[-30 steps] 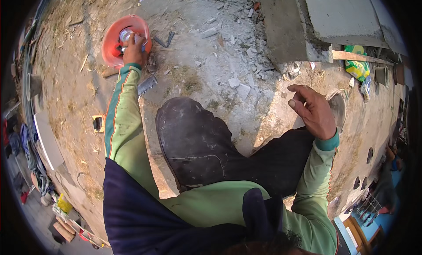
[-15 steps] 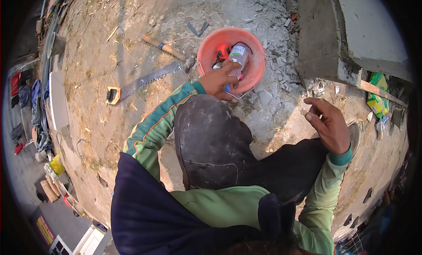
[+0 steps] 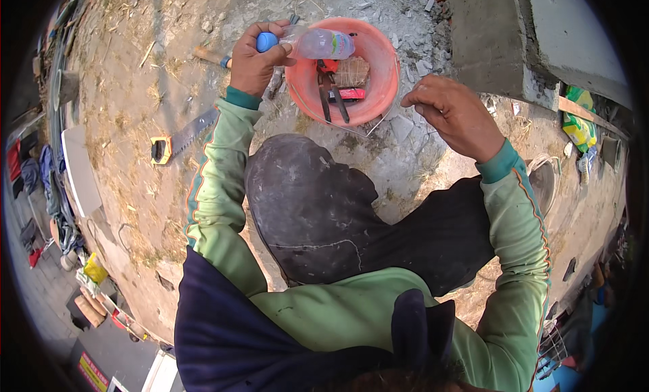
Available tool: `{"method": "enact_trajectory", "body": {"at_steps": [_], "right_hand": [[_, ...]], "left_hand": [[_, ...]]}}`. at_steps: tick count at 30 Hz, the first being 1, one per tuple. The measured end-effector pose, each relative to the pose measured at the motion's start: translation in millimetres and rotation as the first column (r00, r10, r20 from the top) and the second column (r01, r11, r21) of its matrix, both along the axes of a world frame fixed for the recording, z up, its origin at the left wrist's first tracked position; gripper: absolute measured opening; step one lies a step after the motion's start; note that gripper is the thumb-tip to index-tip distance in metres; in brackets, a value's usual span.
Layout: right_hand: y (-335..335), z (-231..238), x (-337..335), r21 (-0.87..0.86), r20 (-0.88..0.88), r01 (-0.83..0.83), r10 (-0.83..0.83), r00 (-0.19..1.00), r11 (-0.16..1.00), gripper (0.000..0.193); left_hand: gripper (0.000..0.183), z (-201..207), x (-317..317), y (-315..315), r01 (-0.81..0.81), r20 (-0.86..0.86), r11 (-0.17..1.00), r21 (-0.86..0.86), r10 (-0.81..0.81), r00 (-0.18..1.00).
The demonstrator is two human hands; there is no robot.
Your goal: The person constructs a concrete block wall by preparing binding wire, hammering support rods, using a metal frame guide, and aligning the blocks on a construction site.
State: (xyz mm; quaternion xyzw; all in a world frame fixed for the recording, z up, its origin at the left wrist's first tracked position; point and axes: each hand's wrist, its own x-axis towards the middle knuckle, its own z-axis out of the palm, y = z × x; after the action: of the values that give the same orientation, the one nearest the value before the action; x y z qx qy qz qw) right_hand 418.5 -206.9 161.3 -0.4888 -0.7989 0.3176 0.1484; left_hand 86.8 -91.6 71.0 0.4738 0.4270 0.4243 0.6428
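Note:
My left hand [image 3: 255,59] grips a clear plastic bottle [image 3: 326,44] near its blue cap [image 3: 267,41]. The bottle lies tilted sideways over the far left rim of an orange bucket [image 3: 384,67]. Inside the bucket are a dark two-handled tool [image 3: 331,94] and a red item [image 3: 351,94]; the bottle partly covers what is behind it. To the right of the bucket hovers my right hand [image 3: 460,114], with fingers loosely bent, thumb apart from them and nothing seen in it.
A handsaw [image 3: 189,136] with a yellow-orange handle lies left of the bucket, near a wooden-handled hammer [image 3: 209,56], partly hidden by my left hand. Rubble [image 3: 422,37] spreads beside a concrete block [image 3: 488,43] at the right. A green-yellow bag [image 3: 578,121] lies beyond a wooden strip.
My left hand has lifted the bottle out of the bucket and moved up and left, turning it sideways. My right hand has moved left and up toward the bucket.

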Motion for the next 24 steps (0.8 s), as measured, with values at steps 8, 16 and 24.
{"method": "enact_trajectory", "body": {"at_steps": [8, 16, 24], "right_hand": [[86, -94, -77, -0.255, 0.469, -0.068, 0.185, 0.864, 0.965, 0.021], [81, -223, -138, -0.051, -0.015, 0.528, -0.529, 0.848, 0.848, 0.055], [97, -162, -111, -0.066, 0.430, 0.321, -0.264, 0.864, 0.945, 0.060]], "left_hand": [[0.023, 24, -21, -30, -0.061, -0.076, 0.965, 0.256, 0.083, 0.994], [0.021, 80, -63, -81, -0.300, 0.031, 0.907, 0.295, 0.305, 0.952], [0.021, 80, -82, -106, -0.421, 0.041, 0.863, 0.279, 0.427, 0.903]]}}
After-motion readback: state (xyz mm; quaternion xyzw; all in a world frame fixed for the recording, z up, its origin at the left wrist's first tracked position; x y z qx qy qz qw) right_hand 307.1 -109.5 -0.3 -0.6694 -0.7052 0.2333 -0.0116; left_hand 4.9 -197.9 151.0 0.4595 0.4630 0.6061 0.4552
